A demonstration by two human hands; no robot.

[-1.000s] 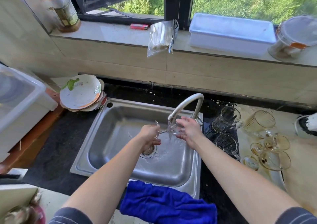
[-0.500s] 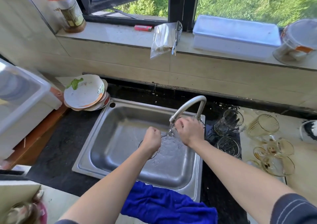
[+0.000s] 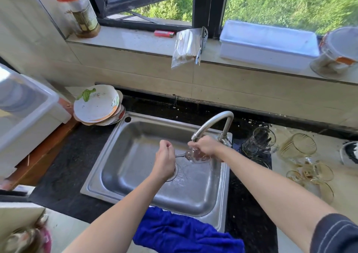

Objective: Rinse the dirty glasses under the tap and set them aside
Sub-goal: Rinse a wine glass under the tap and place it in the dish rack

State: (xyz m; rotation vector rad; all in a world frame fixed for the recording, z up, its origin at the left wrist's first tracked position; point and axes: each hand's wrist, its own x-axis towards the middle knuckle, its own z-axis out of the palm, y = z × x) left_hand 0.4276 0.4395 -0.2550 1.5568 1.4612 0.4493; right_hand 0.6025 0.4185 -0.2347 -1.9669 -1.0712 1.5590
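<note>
Nearest you, a blue cloth lies bunched over the front lip of the steel sink, handy for drips. Over the basin you hold one stemmed glass on its side, so water runs through the bowl and out again instead of pooling. Your left hand has its fingers curled round the stem end, which steadies the glass and, I judge, lets you turn it. Your right hand is wrapped over the bowl, fingers closed on it, right beneath the mouth of the tap. Water spreads across the basin floor towards the drain.

This looks like the rinse itself, with setting aside to follow. Wet glass is slippery and the stem is thin, so grip gently.

Beyond your right forearm, on the counter, sit clear tumblers and, further right, amber glasses, some lying over. I cannot tell which are rinsed. Across the sink, dirty plates are stacked by its back left corner.
</note>
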